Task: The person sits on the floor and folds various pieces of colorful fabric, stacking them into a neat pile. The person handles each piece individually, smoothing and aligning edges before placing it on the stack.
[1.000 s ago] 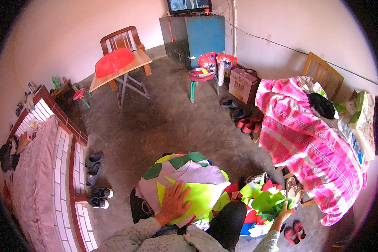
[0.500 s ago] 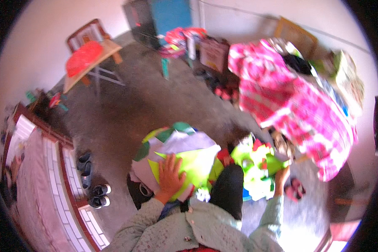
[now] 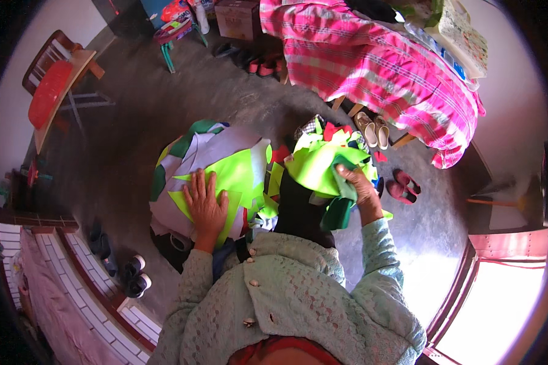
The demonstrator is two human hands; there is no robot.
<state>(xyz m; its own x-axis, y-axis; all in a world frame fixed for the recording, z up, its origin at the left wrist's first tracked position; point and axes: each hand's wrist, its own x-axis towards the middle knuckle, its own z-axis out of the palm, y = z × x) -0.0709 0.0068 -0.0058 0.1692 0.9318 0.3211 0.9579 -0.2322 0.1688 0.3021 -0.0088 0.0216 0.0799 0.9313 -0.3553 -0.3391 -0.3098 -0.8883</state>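
Note:
On my lap at the left lies a heap of fabric scraps in grey-white [image 3: 228,148], neon yellow-green and dark green. My left hand [image 3: 206,205] rests flat on it, fingers spread, over a neon yellow-green piece [image 3: 232,176]. To the right, beyond my dark trouser leg [image 3: 299,210], is a second heap of neon scraps [image 3: 313,161] with bits of red and checked cloth. My right hand [image 3: 360,185] pinches a dark green fabric piece [image 3: 337,214] that hangs down at this heap's near side. What lies beneath both heaps is hidden.
A bed with a pink checked cover [image 3: 377,67] stands at the far right, beige shoes [image 3: 371,129] beside it. Dark red shoes [image 3: 403,186] lie right of the scraps. Black shoes [image 3: 137,275] sit at the left. A wooden chair [image 3: 55,55] and a small stool [image 3: 173,30] stand farther off.
My view has shifted, so the room appears higher in the picture. My right hand has come in closer to the right heap with green cloth. My left hand stays on the left heap.

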